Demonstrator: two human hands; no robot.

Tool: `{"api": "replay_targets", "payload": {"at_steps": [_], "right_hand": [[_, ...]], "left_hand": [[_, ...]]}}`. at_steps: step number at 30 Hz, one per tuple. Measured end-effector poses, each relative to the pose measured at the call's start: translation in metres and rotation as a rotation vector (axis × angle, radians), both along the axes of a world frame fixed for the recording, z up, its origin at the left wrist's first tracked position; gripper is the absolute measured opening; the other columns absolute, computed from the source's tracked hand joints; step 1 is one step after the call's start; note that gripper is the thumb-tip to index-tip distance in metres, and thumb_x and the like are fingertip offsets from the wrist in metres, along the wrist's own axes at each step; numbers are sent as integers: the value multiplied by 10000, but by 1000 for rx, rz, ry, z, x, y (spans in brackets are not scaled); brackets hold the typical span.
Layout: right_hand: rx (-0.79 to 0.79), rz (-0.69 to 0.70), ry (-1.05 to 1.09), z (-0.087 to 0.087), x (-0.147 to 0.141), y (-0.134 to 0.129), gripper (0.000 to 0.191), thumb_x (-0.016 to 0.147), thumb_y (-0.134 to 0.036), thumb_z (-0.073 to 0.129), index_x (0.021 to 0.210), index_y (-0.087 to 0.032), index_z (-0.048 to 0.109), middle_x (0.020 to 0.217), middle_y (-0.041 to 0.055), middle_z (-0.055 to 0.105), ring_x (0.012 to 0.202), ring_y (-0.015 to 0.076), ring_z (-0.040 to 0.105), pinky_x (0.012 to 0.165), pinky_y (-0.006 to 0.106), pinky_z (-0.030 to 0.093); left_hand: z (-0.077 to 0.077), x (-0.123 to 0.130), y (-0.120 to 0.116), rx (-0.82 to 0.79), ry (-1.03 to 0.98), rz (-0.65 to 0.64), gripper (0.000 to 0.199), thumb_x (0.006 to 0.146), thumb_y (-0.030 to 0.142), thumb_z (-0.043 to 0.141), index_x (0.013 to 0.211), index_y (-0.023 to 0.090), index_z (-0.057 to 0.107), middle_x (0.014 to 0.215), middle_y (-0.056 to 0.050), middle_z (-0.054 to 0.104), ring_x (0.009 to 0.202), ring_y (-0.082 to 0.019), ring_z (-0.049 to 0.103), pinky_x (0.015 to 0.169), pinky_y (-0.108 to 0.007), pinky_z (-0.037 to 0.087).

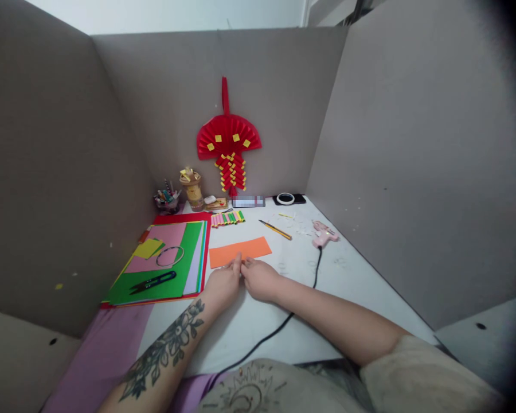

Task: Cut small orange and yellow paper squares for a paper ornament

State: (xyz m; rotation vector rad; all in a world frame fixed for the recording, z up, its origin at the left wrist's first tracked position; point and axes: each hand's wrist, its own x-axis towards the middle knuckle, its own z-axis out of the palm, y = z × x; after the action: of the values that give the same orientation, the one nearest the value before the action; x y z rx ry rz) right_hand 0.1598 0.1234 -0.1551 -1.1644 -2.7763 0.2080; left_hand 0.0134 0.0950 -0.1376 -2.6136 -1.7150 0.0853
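An orange paper strip lies nearly flat on the white table, its near edge under my fingers. My left hand is closed at that edge, thumb forward on the paper. Right beside it, my right hand curls closed on the same edge, the fingertips of both hands almost touching. Parts of the fingers are hidden behind the hands. Beyond the strip sits a row of small rolled paper tubes in pink, green and yellow. A yellow craft knife rests to the right of them.
Colored sheets are stacked at left, with thread snips and a ring on top. A pink glue gun stands at right, its black cord crossing the table. A red fan ornament hangs on the back panel.
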Motion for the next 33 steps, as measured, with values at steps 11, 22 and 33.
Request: {"api": "replay_targets", "payload": {"at_steps": [11,22,33], "right_hand": [[2,-223,-163,14,24,0,345,776,-91,392,1105,-101,493,995,174,622,911,270,573,785,347,393],[3,-393,-247,9,58,8,352,777,-63,373,1102,-83,507,995,201,618,977,279,551,831,356,324],[51,-440,-172,4,56,6,361,830,-118,360,1151,-82,519,1203,210,547,1180,318,436,945,427,287]], "left_hand": [[6,-20,-8,-24,37,100,619,763,42,328,1372,4,231,983,-199,633,881,-240,628,711,-310,474],[-3,-25,-20,123,77,161,307,773,-9,343,1001,37,545,871,-177,617,973,-244,564,859,-346,404],[-7,-31,-20,178,-3,124,368,813,41,350,1126,66,541,1002,-167,620,1115,-262,464,943,-406,324]]}}
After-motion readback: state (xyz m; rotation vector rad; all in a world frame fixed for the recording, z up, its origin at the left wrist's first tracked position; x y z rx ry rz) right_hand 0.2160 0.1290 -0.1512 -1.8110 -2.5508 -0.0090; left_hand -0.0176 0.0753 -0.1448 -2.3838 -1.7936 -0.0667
